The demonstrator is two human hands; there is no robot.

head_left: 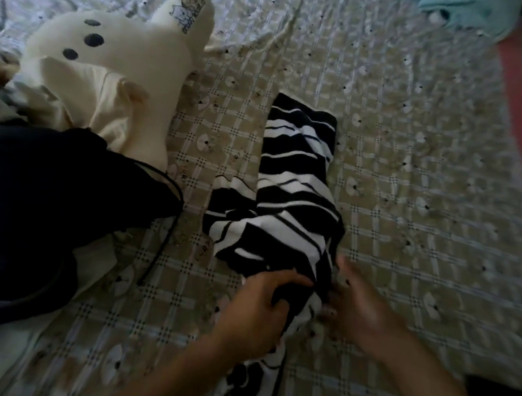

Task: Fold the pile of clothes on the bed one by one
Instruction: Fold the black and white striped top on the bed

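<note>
Both forearms are showing bare up to the lower frame edge; no sleeves, watch or bracelet are appearing near the striped garment (287,199). Left hand (255,312) and right hand (363,310) are ungloved; fingers (282,276) are carrying no rings. Right hand is motion-blurred.

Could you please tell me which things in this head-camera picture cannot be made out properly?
- Right hand: motion-blurred, so its grip on the striped garment is unclear.
- Striped garment: its near end is covered by the left hand and cut off by the bottom edge.
- Dark garment: cut off by the left edge.
- Teal cloth: cut off by the top edge.
</note>
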